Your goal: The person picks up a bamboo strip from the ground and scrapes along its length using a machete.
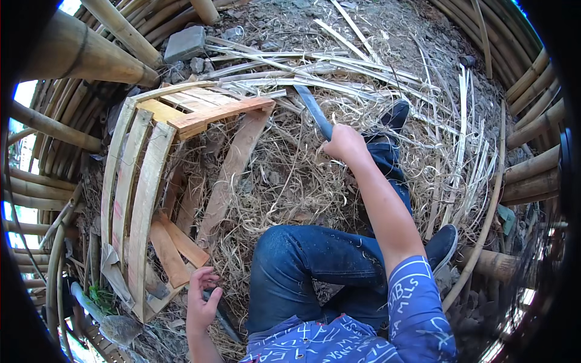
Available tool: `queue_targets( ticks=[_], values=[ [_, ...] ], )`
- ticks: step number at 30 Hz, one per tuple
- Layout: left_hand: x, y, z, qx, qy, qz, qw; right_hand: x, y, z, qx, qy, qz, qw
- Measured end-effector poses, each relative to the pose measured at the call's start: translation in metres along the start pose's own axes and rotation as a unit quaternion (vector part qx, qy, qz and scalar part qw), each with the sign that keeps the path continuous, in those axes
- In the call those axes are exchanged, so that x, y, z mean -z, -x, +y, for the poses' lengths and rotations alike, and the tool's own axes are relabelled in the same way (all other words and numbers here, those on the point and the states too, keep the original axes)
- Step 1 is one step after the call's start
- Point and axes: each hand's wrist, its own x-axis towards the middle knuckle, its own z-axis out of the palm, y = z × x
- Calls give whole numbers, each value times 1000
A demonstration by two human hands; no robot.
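- While I am watching from afar, a slatted wooden crate (149, 187) is standing on the littered ground at the left.
- Just beside its near corner, the left hand (203, 297) is hanging half-curled, thumb apart from fingers; a dark rod (228, 327) is showing behind it, and I cannot tell whether they are touching.
- Around mid-view, a long grey blade (313, 112) is slanting up and leftward above curly shavings (302, 175).
- At its lower end, the right hand (346, 144) is gripping it firmly.
- Farther right, pale strips (462, 121) are lying scattered.
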Motion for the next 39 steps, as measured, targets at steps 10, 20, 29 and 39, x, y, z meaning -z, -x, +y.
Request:
queue_targets(
  ticks=[10, 20, 29, 39],
  values=[
    [-15, -24, -2, -42, -31, -20, 998, -10, -25, 5, 26, 78, 39, 996],
    [-3, -14, -7, -15, -65, 0, 998, -83, -58, 30, -11, -82, 126, 989],
    [-4, -17, -7, 11, -74, 7, 997, -97, -77, 29, 68, -314, 149, 935],
    [-5, -15, 3, 13, -118, 23, 993, -118, -103, 36, 14, -485, 134, 864]
  ],
)
